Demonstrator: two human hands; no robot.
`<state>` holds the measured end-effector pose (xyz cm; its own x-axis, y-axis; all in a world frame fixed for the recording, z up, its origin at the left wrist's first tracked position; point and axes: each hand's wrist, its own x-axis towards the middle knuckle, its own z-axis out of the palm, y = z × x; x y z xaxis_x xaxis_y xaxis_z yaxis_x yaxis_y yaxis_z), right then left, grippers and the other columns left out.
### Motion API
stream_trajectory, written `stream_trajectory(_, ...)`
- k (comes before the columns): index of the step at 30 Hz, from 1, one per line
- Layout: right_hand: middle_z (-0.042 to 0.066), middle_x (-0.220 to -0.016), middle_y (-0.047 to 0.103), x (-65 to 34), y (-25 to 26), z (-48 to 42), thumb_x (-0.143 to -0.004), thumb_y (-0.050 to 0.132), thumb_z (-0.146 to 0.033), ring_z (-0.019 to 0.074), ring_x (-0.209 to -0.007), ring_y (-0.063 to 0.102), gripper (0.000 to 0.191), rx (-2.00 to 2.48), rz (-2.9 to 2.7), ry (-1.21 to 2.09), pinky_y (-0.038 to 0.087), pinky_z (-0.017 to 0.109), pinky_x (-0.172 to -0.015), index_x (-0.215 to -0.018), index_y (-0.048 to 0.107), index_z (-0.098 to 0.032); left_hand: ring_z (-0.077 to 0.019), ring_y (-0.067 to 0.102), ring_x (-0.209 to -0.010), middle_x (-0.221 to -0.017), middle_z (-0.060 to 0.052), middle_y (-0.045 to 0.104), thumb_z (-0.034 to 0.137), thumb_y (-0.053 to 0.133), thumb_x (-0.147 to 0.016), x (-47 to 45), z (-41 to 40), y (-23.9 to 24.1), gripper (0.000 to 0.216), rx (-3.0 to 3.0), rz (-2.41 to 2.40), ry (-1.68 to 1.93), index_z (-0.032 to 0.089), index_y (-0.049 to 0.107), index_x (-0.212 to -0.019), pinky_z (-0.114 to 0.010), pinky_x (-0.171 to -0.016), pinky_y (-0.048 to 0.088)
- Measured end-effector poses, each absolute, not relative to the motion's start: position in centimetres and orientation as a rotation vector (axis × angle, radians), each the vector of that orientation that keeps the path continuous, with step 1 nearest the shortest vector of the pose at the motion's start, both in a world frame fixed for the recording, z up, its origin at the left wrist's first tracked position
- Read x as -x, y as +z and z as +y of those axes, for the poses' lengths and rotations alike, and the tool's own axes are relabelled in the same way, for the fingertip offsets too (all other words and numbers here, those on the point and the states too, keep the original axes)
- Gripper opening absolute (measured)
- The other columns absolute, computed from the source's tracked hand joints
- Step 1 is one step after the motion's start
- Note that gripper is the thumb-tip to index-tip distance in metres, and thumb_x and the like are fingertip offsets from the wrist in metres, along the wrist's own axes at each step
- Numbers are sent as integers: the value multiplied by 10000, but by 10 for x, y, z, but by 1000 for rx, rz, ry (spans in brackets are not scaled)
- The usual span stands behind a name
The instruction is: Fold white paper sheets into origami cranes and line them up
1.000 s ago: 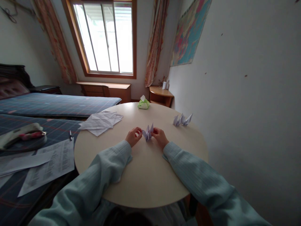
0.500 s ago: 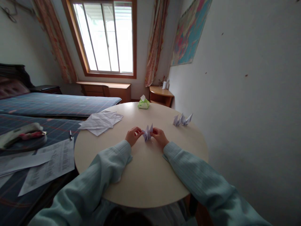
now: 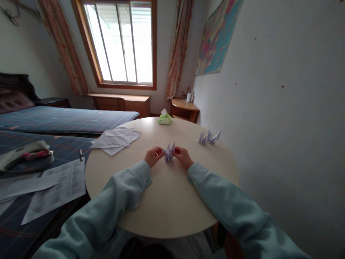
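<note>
Paper figure (image 3: 168, 154), between fingers (image 3: 176, 153) (left, right)

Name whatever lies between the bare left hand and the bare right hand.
The head view shows a pale folded-paper figure with pointed tips between the left hand and the right hand, pinched at its sides by both.

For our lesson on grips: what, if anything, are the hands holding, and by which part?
A folded paper figure: the left hand pinches its left tip, the right hand its right side.
</note>
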<state>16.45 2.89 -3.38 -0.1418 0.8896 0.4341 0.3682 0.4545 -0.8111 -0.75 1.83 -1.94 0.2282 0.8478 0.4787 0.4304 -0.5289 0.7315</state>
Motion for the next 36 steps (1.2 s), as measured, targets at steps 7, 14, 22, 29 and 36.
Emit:
stream_trajectory(7,-2,-629,572,-165,-35,31,-597,592,-355,112,-590,515,229,1069,-1673,679,420,233,-581,-659,542,-141,-94,502,-571,-601,10,575,294,568,-638,8,25,-28,137,-2020,1264,1132,159,593,-638,-184,-509,376)
stream_trajectory(14,8,-643,604,-165,-38,33,-602,600,-347,121,-600,541,204,1055,-1685,648,437,250,-595,-636,562,-150,-110,530,-583,-582,-1,588,275,564,-640,15,33,-29,129,-1965,1486,1066,152,601,-654,-199,-553,388)
stream_trajectory(22,15,-620,607,-167,-35,34,-595,607,-322,117,-571,539,181,1131,-1716,579,422,238,-559,-623,575,-145,-113,531,-555,-548,4,579,324,565,-623,16,36,-29,176,-1884,1571,997,158,613,-659,-200,-522,375)
stream_trajectory(29,-14,-507,548,-167,-32,30,-562,623,-323,88,-487,475,206,1210,-1706,567,354,195,-476,-564,545,-133,-104,513,-521,-519,11,566,349,567,-602,17,35,-29,201,-1836,1585,980,155,615,-630,-194,-494,362)
stream_trajectory(36,-28,-492,514,-168,-33,29,-547,620,-301,71,-470,429,191,1238,-1720,620,316,183,-460,-545,539,-128,-111,514,-525,-516,8,562,338,565,-595,18,36,-29,207,-1804,1544,943,143,614,-643,-198,-491,360)
